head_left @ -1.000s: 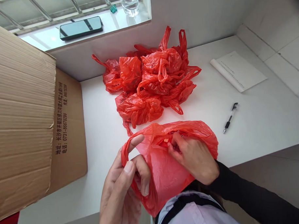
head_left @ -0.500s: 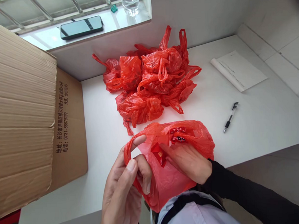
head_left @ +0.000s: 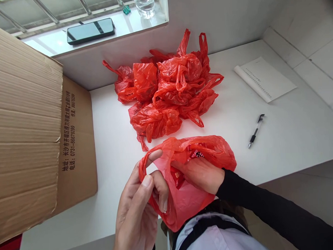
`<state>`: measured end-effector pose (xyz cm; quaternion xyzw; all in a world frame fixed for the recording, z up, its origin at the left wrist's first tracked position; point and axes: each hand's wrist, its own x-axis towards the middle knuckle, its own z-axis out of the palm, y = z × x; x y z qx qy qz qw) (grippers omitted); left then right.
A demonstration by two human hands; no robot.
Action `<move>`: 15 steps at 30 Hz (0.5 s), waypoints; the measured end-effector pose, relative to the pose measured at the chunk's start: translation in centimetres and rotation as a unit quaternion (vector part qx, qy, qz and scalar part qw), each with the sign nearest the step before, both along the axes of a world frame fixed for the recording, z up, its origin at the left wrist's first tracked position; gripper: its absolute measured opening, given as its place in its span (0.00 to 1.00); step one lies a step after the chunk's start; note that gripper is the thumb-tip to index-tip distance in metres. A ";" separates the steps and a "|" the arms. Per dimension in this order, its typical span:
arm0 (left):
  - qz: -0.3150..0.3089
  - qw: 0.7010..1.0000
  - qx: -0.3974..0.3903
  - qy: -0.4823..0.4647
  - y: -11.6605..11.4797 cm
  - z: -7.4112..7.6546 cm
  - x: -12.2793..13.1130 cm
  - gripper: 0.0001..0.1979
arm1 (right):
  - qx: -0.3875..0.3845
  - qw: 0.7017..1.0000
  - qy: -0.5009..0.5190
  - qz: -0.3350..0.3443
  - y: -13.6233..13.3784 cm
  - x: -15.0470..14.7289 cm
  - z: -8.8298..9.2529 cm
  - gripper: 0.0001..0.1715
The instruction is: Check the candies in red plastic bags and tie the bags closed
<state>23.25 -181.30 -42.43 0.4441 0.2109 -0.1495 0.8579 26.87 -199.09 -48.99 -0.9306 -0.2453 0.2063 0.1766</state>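
My left hand [head_left: 143,202] is closed on the handle of a red plastic bag [head_left: 191,208], with its index finger hooked through the loop. The mouth of the bag is spread wide near the front edge of the table. Deep in that mouth is my right hand [head_left: 202,174], in a black sleeve; its fingertips are hidden among the contents. Against its fingers lies a small red packet [head_left: 177,176] with gold print. Beyond the knuckles shows another red packet [head_left: 197,154] with black and white lettering, partly covered by the bag's film.
Several filled red plastic bags [head_left: 168,92] are heaped at the back of the table [head_left: 223,123]. A large cardboard box [head_left: 76,142] stands on the left. On the right lie a pen [head_left: 256,131] and a curled paper sheet [head_left: 268,79]. The windowsill holds a phone [head_left: 90,31] and a clear bottle [head_left: 145,5].
My right hand has pushed deeper into the bag and slightly left, covering more of the packets. My left hand keeps its hold on the handle, nearly still.
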 end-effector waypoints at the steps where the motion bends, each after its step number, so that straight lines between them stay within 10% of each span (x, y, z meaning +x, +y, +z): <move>1: 0.001 1.000 0.000 -0.001 0.0 0.0 0.0 0.21 | -0.004 1.000 0.004 0.015 0.0 0.1 0.1 0.13; 15: 0.004 1.000 -0.012 -0.018 0.0 -0.2 0.2 0.20 | -0.105 0.994 -0.010 -0.007 -2.2 -0.2 1.3 0.23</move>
